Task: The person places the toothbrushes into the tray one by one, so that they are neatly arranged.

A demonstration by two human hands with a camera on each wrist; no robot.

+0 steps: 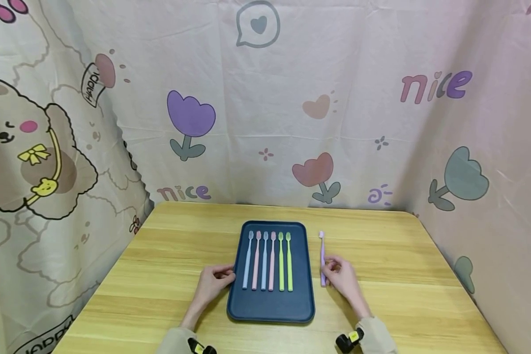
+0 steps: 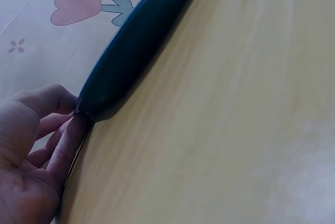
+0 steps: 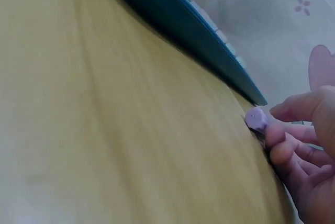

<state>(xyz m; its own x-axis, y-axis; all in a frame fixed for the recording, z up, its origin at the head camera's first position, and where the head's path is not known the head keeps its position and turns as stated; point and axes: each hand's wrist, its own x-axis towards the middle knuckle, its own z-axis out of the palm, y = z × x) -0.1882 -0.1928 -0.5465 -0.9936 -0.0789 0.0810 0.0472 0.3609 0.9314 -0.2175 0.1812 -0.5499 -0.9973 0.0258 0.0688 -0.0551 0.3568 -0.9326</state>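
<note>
A dark blue tray (image 1: 270,307) lies on the table, holding several toothbrushes in a row, heads at the far end. Among them are a blue toothbrush (image 1: 247,265), a pink toothbrush (image 1: 256,265) and a green toothbrush (image 1: 289,265). My left hand (image 1: 213,283) pinches the tray's left edge; the left wrist view shows thumb and fingers meeting at its rim (image 2: 112,90). To the tray's right, a purple toothbrush (image 1: 322,250) lies lengthwise on the wood. My right hand (image 1: 341,278) holds its handle between thumb and fingers, which partly hide it; its handle end (image 3: 255,118) shows in the right wrist view.
The light wooden table (image 1: 159,255) extends on both sides of the tray. Behind it hangs a printed curtain (image 1: 265,123), which also runs down the left and right sides close to the table's edges.
</note>
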